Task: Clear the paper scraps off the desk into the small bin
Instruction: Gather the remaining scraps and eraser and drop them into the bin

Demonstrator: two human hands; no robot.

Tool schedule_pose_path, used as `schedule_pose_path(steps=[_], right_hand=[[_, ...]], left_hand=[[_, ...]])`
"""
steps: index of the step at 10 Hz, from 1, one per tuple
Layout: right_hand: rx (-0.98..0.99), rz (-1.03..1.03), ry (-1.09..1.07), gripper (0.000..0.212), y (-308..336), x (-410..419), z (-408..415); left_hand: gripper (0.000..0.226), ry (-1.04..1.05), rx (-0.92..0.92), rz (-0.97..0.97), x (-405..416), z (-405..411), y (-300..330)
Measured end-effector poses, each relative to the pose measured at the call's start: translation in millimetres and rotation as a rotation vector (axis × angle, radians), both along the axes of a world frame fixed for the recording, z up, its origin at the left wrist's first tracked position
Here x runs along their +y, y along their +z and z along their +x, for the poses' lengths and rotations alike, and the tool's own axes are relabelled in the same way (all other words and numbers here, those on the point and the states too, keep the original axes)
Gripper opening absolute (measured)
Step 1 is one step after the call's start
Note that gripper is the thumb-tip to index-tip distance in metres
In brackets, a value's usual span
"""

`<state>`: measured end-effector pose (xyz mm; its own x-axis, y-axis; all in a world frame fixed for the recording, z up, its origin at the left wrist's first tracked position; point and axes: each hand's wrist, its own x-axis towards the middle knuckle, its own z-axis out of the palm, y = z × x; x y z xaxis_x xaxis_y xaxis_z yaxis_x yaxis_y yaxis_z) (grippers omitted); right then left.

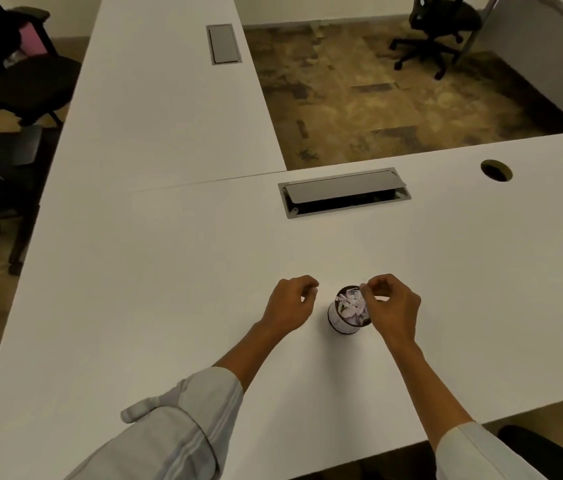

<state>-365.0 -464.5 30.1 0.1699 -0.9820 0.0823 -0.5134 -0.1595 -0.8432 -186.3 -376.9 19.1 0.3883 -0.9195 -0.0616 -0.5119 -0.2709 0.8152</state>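
Small bin [344, 323] on desk [169, 271] brims with paper scraps [352, 304].

No text, label, brand, number or sign can be read anywhere in this view: the white desk [169, 271], the small bin [340, 325] standing near its front edge and the paper scraps [351, 304] inside show no legible marking.

Only the small bin [348, 315] stands between my left hand [288, 303] and my right hand [392, 306]; bare worktop [169, 289] lies open around them, the cable hatch [344, 192] well beyond.
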Motion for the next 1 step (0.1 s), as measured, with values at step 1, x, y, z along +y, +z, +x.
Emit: schedule_pose_path(steps=[1], right_hand=[[0.094, -0.107, 0.191, 0.008, -0.2, 7.4, 19.5]], left_hand=[[0.018, 0.016, -0.066, 0.028, 22.9, 20.7, 2.4]])
